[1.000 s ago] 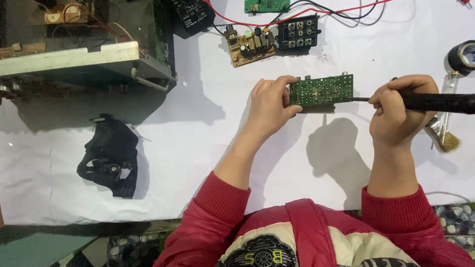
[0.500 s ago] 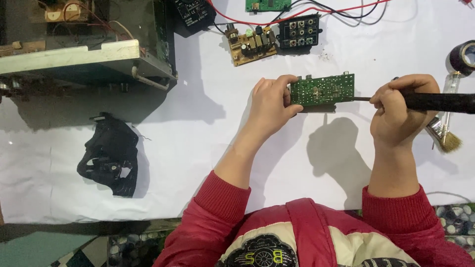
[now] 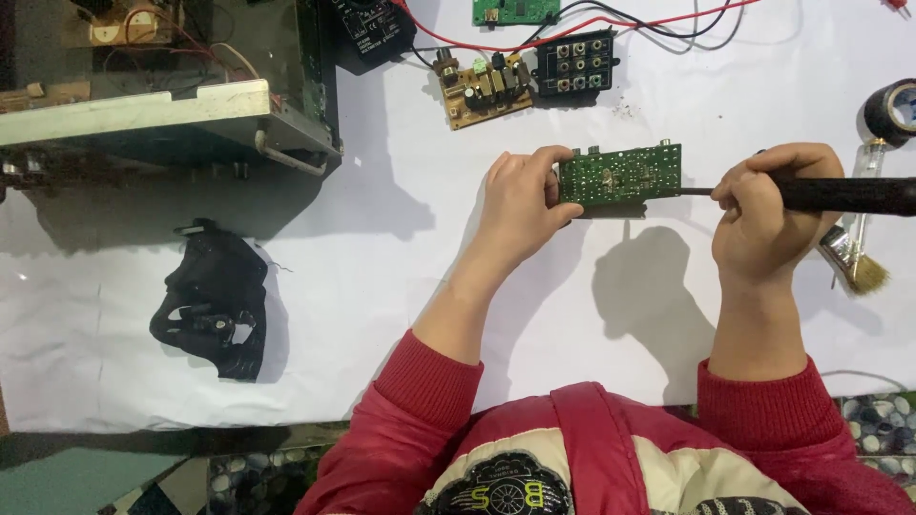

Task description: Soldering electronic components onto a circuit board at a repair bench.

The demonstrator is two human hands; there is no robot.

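My left hand (image 3: 520, 205) grips the left end of a green circuit board (image 3: 620, 175) and holds it above the white table cover. My right hand (image 3: 768, 219) is closed around the black handle of a soldering iron (image 3: 844, 195). The iron's thin metal tip touches the board's right edge. Both arms wear red sleeves.
A brown circuit board (image 3: 482, 91) and a black connector block (image 3: 575, 62) with red and black wires lie at the back. An opened metal chassis (image 3: 162, 105) stands at the back left. A black plastic part (image 3: 215, 305) lies at the left. A brush (image 3: 852, 259) and black tape roll (image 3: 892, 110) sit at the right.
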